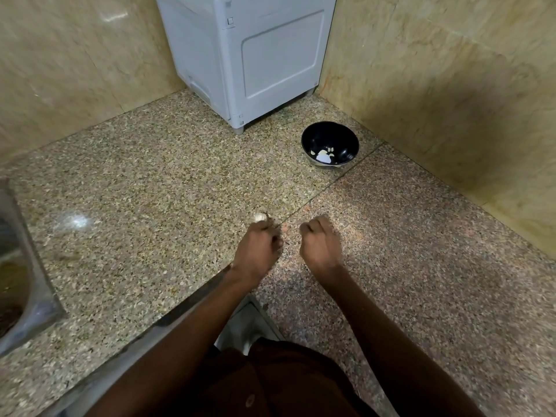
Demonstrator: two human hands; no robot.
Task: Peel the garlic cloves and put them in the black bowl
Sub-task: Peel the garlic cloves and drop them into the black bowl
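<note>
The black bowl (331,135) stands on the speckled stone counter (150,182) at the back right, near the wall corner. A few pale peeled garlic pieces (323,155) lie in its bottom. My left hand (257,248) is in the middle of the counter with its fingers curled on a whitish garlic head (260,217) that sticks out beyond the fingertips. My right hand (320,245) hovers just to the right of it. Its fingers are curled into a fist, and nothing shows in it. Both hands are slightly blurred.
A white boxy appliance (255,55) stands on small feet in the back corner, left of the bowl. A steel sink (21,266) is set into the counter at the far left. Tiled walls close in the back and the right side. The counter's front edge runs under my forearms.
</note>
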